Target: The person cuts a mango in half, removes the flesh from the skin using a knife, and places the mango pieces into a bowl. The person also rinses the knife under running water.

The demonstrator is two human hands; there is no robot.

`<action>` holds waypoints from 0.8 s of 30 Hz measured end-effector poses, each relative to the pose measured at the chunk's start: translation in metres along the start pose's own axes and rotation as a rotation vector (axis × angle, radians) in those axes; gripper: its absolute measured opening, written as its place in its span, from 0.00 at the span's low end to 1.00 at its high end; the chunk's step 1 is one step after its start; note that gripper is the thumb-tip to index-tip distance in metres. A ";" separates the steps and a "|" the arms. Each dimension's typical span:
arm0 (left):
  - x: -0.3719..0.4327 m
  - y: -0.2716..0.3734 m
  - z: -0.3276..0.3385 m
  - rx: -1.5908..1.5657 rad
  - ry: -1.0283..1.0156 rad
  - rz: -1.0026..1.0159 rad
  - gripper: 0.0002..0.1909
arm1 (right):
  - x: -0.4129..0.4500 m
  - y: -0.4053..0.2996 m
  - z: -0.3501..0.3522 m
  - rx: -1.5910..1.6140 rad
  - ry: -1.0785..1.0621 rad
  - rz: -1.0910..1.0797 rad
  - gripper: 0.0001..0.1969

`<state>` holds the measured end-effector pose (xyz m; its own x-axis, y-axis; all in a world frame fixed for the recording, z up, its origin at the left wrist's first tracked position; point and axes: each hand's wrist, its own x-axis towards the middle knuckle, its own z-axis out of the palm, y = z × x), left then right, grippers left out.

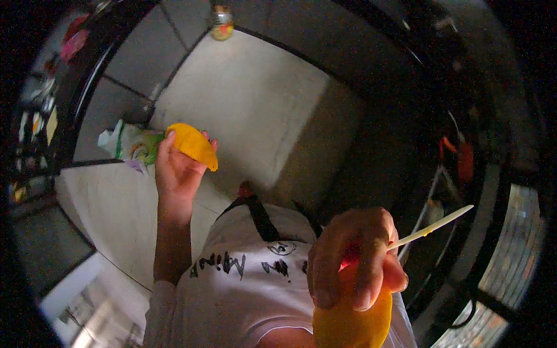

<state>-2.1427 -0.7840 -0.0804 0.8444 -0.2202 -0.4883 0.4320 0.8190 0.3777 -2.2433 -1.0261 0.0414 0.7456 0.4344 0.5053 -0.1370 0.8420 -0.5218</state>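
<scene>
My left hand [180,167] is palm up at the left, its fingers and thumb around a yellow-orange half-moon piece [191,143] that looks like mango. Close to the camera at the lower right, my right hand [359,256] points its fingers down onto a second yellow-orange piece [352,324], partly hidden by the fingers and cut off by the picture's bottom edge. A pale, narrow utensil handle [435,228] sticks out of the right hand, with a small yellow smear on it. The handle's other end is hidden.
Behind my left hand lies a green and white plastic bag [139,145]. A jar or can [222,26] with a coloured label stands at the far edge of a pale floor tile [256,95]. Something red [464,162] shows at the right, where it is dark.
</scene>
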 end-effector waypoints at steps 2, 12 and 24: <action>-0.035 0.029 -0.001 -0.041 0.008 0.098 0.13 | 0.021 0.002 0.014 0.053 -0.089 0.050 0.19; -0.131 0.148 -0.064 -0.437 0.294 0.428 0.16 | 0.162 0.058 0.062 0.160 -0.241 0.330 0.20; -0.097 0.174 -0.078 -0.689 0.415 0.782 0.16 | 0.267 0.068 -0.062 0.297 -0.246 0.545 0.20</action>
<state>-2.1744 -0.5787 -0.0280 0.5801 0.5711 -0.5808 -0.5466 0.8016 0.2423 -2.0136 -0.8727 0.0985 0.3533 0.8533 0.3836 -0.6517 0.5186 -0.5535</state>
